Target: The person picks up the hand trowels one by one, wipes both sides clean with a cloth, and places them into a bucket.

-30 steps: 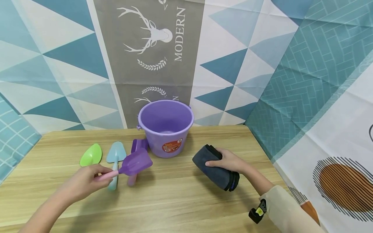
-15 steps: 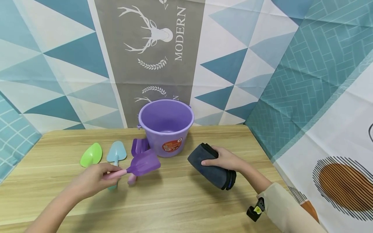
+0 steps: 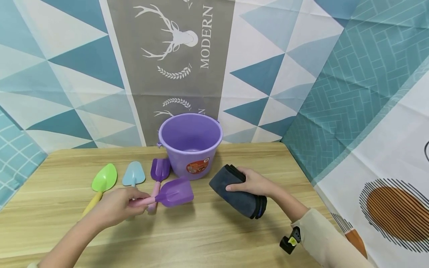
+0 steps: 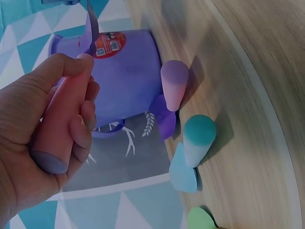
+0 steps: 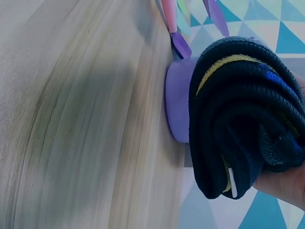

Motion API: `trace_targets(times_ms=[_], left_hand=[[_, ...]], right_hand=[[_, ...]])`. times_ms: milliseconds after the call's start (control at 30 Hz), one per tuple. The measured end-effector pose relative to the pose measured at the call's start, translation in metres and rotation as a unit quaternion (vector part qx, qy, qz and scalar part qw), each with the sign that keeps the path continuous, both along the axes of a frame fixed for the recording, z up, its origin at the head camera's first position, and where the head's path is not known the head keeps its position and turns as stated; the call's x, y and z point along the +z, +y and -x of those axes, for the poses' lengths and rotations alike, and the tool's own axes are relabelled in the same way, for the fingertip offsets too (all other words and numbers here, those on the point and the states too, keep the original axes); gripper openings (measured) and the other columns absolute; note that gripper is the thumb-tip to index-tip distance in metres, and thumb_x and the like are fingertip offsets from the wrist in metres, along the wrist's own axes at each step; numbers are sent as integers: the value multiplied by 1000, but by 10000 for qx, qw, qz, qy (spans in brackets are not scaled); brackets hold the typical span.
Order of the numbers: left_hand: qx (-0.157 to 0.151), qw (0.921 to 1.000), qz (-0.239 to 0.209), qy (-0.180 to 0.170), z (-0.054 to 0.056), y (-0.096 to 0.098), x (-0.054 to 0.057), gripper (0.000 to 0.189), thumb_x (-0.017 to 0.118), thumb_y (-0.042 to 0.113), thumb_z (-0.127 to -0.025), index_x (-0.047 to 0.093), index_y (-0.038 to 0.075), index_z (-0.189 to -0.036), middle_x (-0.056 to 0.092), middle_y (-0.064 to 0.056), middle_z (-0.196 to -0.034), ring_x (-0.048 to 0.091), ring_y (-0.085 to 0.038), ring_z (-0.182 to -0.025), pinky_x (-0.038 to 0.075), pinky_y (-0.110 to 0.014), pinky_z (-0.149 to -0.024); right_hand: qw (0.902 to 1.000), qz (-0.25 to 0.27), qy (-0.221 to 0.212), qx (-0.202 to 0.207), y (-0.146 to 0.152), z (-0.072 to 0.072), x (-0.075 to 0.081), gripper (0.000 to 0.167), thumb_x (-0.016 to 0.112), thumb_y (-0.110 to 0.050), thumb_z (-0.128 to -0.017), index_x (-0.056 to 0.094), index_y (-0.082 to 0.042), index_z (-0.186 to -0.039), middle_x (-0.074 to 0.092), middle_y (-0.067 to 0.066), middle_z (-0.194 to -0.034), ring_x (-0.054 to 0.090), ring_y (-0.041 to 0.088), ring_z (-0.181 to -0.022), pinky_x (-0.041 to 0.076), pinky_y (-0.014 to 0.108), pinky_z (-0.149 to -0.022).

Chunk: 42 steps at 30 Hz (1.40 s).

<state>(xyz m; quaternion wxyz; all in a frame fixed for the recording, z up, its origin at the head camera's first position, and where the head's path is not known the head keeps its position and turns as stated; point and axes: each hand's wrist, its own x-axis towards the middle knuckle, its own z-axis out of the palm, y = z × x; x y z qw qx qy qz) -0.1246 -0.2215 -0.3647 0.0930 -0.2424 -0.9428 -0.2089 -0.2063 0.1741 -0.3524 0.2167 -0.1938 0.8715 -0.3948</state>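
In the head view my left hand [image 3: 117, 208] grips the pink handle of a purple toy shovel [image 3: 175, 192], its flat blade pointing right above the table. The left wrist view shows the fingers curled round that handle. My right hand [image 3: 256, 182] holds a folded dark grey towel [image 3: 236, 193], thumb on the near side, off the tabletop. Its layered, dark edges fill much of the right wrist view. Behind the two hands stands a purple bucket [image 3: 191, 145] with a red label. A second purple shovel [image 3: 160, 170] lies just left of the bucket, partly behind the held one.
A light blue shovel [image 3: 134, 173] and a green shovel [image 3: 104, 178] with a yellow handle lie on the wooden table [image 3: 214, 242] at the left. The left forearm partly covers both handles. Patterned cloth [image 3: 258, 74] hangs behind the table and along the sides.
My left hand has carried the purple shovel to the right, uncovering more of the green one. My right hand has shifted slightly left with the towel.
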Motion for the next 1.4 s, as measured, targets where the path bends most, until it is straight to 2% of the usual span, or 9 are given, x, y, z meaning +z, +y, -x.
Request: trace_targets(times_ms=[267, 467, 633, 833, 1033, 1233, 1400], left_hand=[[44, 9998, 114, -150, 1, 7, 2, 8, 74, 27, -78, 70, 27, -85, 48, 22, -62, 37, 8, -52, 34, -16, -47], [66, 9997, 145, -164, 1, 11, 1, 10, 74, 28, -78, 72, 26, -88, 47, 19, -64, 38, 6, -55, 35, -17, -49], [26, 9997, 127, -222, 1, 15, 1, 12, 74, 27, -77, 72, 23, -88, 47, 18, -66, 37, 4, -58, 37, -18, -52], [-179, 9985, 132, -500, 2, 22, 4, 12, 72, 20, -77, 72, 18, -89, 57, 15, -74, 43, 4, -63, 41, -18, -56], [-371, 9984, 99, -410, 3, 27, 2, 11, 71, 15, -75, 72, 15, -87, 59, 14, -76, 45, 4, -65, 44, -18, -58], [-555, 9980, 125, -260, 4, 34, 3, 13, 70, 14, -76, 72, 18, -88, 63, 14, -80, 50, 5, -69, 47, -19, -61], [-582, 9975, 195, -361, 3, 39, 7, 15, 70, 16, -76, 73, 16, -91, 65, 11, -83, 50, 4, -69, 48, -21, -62]], right_hand=[[9999, 46, 128, 51, -10, -2, 4, 56, 69, -48, -80, 51, -16, -123, 63, 2, -101, 61, 14, -88, 49, 31, -78], [9998, 95, 127, 134, -19, -3, 4, 53, 71, -48, -78, 53, -16, -117, 63, 1, -99, 61, 15, -86, 50, 31, -76], [9994, 174, 145, 269, -25, -3, 2, 52, 71, -45, -78, 53, -18, -119, 63, 0, -101, 60, 15, -89, 49, 32, -79], [9978, 284, 234, 553, -29, -4, 2, 51, 71, -42, -80, 52, -22, -123, 63, -3, -106, 59, 13, -96, 48, 33, -85], [9946, 253, 370, 937, -35, -4, 3, 43, 70, -39, -82, 55, -24, -119, 63, -6, -104, 59, 11, -94, 48, 31, -84], [9921, 33, 484, 1158, -43, -5, 7, 46, 70, -38, -82, 54, -24, -122, 62, -9, -105, 58, 9, -95, 48, 28, -84], [9905, -25, 531, 1269, -51, -6, 12, 47, 70, -37, -82, 55, -21, -124, 64, -7, -107, 59, 9, -93, 48, 28, -83]])
